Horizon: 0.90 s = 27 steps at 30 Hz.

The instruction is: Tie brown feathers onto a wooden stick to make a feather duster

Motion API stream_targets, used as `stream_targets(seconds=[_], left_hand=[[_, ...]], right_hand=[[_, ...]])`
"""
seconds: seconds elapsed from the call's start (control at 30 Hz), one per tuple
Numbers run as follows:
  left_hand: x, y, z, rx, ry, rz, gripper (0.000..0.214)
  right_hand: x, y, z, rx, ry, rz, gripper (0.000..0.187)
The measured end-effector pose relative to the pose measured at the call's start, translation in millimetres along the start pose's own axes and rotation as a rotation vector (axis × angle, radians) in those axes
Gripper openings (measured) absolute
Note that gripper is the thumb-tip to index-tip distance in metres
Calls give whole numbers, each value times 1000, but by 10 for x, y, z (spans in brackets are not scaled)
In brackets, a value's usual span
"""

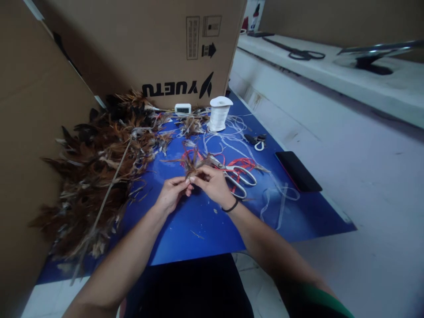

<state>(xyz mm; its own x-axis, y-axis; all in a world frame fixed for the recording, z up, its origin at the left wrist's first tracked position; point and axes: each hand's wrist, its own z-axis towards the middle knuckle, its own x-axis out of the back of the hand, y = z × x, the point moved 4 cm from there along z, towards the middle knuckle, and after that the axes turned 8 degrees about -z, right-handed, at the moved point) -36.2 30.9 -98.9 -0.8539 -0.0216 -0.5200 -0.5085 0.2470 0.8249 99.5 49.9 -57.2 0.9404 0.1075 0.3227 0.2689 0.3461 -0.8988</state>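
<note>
Between the fingertips of both hands is a small bunch of brown feathers, its tips pointing away from me. My left hand pinches the near end from the left. From the right, my right hand, with a black band at the wrist, grips the same end; the quill ends are hidden by the fingers. Scissors with white handles lie just right of my right hand, their blades partly covered. Red ribbon is tangled under and around them. A large heap of brown feathers spreads along the left side.
On the blue table stand a white ribbon spool and a small white digital display. Loose white ribbon, keys and a black phone lie right. Cardboard boxes wall the back and left. Dark scissors rest on the ledge.
</note>
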Motion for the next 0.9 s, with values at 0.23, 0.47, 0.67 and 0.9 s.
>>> stream_targets(seconds=[0.23, 0.47, 0.67, 0.9], left_hand=[[41, -1, 20, -20, -33, -47, 23], [79, 90, 46, -107, -17, -77, 27], [123, 135, 74, -148, 2, -93, 26], [138, 130, 94, -136, 47, -128, 25]], right_hand=[[134, -38, 35, -49, 112, 150, 10], [542, -286, 58, -13, 235, 111, 13], [1102, -525, -107, 111, 166, -452, 10], [876, -11, -488, 51, -268, -989, 20]])
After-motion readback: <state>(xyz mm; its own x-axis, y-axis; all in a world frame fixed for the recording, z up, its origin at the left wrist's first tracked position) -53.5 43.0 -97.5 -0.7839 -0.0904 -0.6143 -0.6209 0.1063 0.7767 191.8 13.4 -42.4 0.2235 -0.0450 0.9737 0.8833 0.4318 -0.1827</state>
